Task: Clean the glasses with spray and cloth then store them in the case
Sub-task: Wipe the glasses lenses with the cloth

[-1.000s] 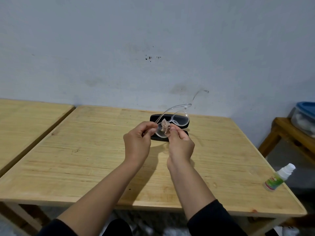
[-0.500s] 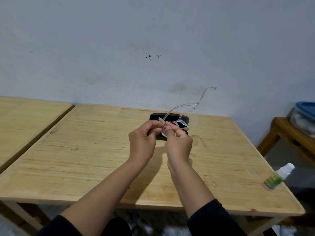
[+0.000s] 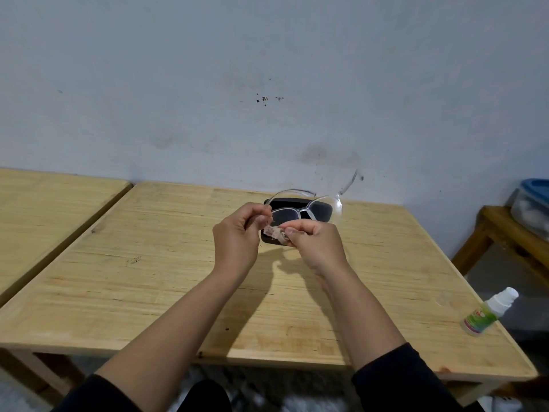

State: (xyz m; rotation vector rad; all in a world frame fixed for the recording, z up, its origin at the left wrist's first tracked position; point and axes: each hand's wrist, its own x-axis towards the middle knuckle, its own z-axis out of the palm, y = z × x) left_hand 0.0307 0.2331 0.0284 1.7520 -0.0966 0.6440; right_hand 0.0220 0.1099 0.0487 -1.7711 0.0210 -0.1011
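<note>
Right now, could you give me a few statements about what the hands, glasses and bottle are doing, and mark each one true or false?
1. The left hand holds the clear glasses above the table. True.
2. The right hand pinches a small cloth. True.
3. The spray bottle is in the right hand. False: it lies on the table near the right edge, untouched.
4. The glasses are already stored in the black case. False: they are held above the case.
</note>
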